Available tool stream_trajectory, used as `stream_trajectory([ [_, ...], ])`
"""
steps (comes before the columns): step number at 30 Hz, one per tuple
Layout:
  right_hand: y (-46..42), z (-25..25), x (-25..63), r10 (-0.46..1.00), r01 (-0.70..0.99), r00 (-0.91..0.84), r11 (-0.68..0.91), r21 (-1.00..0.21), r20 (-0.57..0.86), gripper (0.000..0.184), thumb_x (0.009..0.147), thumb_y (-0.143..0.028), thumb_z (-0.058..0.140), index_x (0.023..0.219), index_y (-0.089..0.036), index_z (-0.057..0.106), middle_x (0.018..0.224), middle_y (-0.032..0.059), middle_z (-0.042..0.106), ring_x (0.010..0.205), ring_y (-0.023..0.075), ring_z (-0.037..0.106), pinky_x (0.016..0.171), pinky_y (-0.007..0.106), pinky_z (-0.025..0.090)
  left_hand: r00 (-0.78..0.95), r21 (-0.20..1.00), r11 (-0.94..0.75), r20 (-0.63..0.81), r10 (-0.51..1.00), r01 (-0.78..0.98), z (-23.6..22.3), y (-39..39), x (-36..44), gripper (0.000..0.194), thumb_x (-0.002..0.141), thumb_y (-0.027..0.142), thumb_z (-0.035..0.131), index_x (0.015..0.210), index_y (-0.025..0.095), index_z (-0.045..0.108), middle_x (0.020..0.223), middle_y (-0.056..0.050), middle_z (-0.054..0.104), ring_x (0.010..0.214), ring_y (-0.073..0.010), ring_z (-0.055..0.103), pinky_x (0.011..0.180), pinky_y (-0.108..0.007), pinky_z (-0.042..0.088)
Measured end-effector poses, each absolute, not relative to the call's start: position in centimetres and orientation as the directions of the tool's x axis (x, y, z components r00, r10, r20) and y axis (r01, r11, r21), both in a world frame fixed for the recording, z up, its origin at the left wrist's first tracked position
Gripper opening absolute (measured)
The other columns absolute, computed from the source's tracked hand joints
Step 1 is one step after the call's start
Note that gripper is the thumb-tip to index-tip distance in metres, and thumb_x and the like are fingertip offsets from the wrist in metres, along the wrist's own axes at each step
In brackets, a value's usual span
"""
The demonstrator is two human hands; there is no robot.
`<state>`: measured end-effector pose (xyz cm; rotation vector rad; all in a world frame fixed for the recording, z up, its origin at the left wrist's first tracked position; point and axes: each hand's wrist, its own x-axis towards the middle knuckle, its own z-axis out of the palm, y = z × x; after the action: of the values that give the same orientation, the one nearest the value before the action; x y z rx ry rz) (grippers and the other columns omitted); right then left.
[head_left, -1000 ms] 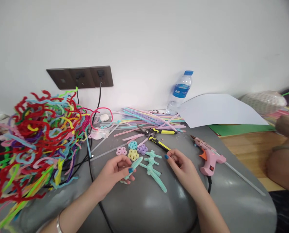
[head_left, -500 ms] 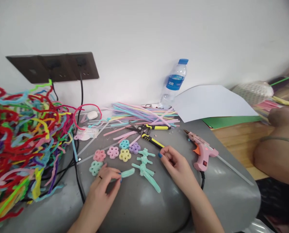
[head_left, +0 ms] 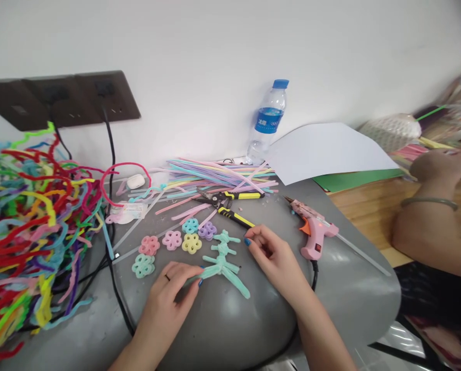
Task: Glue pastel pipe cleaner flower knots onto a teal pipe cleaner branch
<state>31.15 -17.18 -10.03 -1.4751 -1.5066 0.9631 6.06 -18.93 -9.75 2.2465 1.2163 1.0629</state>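
My left hand [head_left: 172, 288] is closed in a pinch on a short mint-green pipe cleaner [head_left: 210, 272]. The strip's far end meets the stem of a mint-green branched pipe cleaner piece [head_left: 221, 262], which lies flat with several side arms and a forked end. Just right of that piece, my right hand [head_left: 271, 257] rests with fingers curled and thumb near the index finger; nothing shows in it. Left of the piece lie several small pipe cleaner flowers, among them a yellow flower [head_left: 192, 243], a purple flower [head_left: 208, 231] and a mint flower [head_left: 143, 266].
Yellow-black pliers [head_left: 234, 206] lie behind the flowers, before a bundle of pastel pipe cleaners [head_left: 203, 172]. A pink glue gun [head_left: 313, 232] lies right. A tangled pile of pipe cleaners [head_left: 29, 221] fills the left, beside black cables. A water bottle [head_left: 269, 121] leans on the wall. Another person's arm [head_left: 427, 216] is at right.
My left hand has moved right and brought the mint strip up against the branched piece. My right hand stays beside it. The whole view has shifted slightly.
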Motion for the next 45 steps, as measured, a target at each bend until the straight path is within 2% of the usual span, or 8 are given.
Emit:
stream_trajectory([
  [6,-17.7,-9.2,30.2,0.973,0.384,-0.193,0.196,-0.902,0.129,0.014,0.095,-0.021,0.055,0.097,-0.021,0.069,0.069,-0.0028,0.045,0.061,0.0135,0.042,0.056,0.025,0.032,0.392,0.598,-0.59,0.44,0.808,0.543,-9.8,-19.0,6.0,0.025,0.09,0.006,0.057,0.105,0.024,0.066,0.088,-0.001,0.071,0.081,-0.0167,0.065,0.075,-0.026,0.054],
  [12,-17.6,-8.9,29.6,0.954,0.436,-0.282,0.218,-0.873,0.098,0.015,0.094,-0.017,0.058,0.096,-0.021,0.072,0.075,-0.0013,0.049,0.063,0.0123,0.046,0.057,0.023,0.035,0.415,0.583,-0.603,0.438,0.798,0.545,-9.8,-19.1,6.1,0.025,0.091,0.004,0.056,0.104,0.023,0.065,0.086,-0.001,0.07,0.082,-0.0165,0.063,0.075,-0.026,0.053],
  [19,-17.8,-8.5,29.5,0.96,0.473,-0.27,0.196,-0.859,0.071,0.014,0.094,-0.017,0.057,0.097,-0.021,0.07,0.078,-0.0007,0.052,0.064,0.0128,0.048,0.059,0.024,0.037,0.396,0.587,-0.59,0.437,0.807,0.554,-9.8,-19.1,6.2,0.023,0.09,0.005,0.057,0.103,0.023,0.064,0.087,-0.001,0.07,0.082,-0.0166,0.063,0.076,-0.027,0.053],
  [23,-18.3,-8.3,29.6,0.96,0.438,-0.271,0.189,-0.879,0.071,0.011,0.091,-0.014,0.058,0.09,-0.022,0.067,0.079,0.0,0.054,0.067,0.0136,0.05,0.059,0.024,0.039,0.393,0.592,-0.585,0.434,0.811,0.554,-9.9,-19.2,6.2,0.023,0.09,0.006,0.057,0.103,0.023,0.063,0.088,-0.001,0.071,0.082,-0.0172,0.063,0.075,-0.028,0.053],
  [32,-18.8,-8.6,28.8,0.976,0.432,-0.205,0.158,-0.888,0.074,0.018,0.083,-0.004,0.056,0.079,-0.021,0.062,0.081,0.0002,0.057,0.067,0.0128,0.051,0.06,0.022,0.041,0.396,0.559,-0.6,0.452,0.799,0.573,-10.1,-19.1,6.3,0.02,0.092,0.007,0.056,0.103,0.022,0.063,0.089,-0.001,0.071,0.086,-0.018,0.063,0.079,-0.03,0.053],
  [45,-19.3,-8.8,28.9,0.973,0.421,-0.207,0.179,-0.889,0.098,0.019,0.082,-0.003,0.057,0.075,-0.021,0.059,0.082,0.0009,0.058,0.072,0.0149,0.054,0.065,0.024,0.045,0.452,0.517,-0.624,0.43,0.782,0.586,-9.7,-19.0,6.3,0.027,0.093,0.009,0.055,0.112,0.024,0.068,0.092,-0.003,0.07,0.085,-0.0188,0.063,0.08,-0.032,0.053],
])
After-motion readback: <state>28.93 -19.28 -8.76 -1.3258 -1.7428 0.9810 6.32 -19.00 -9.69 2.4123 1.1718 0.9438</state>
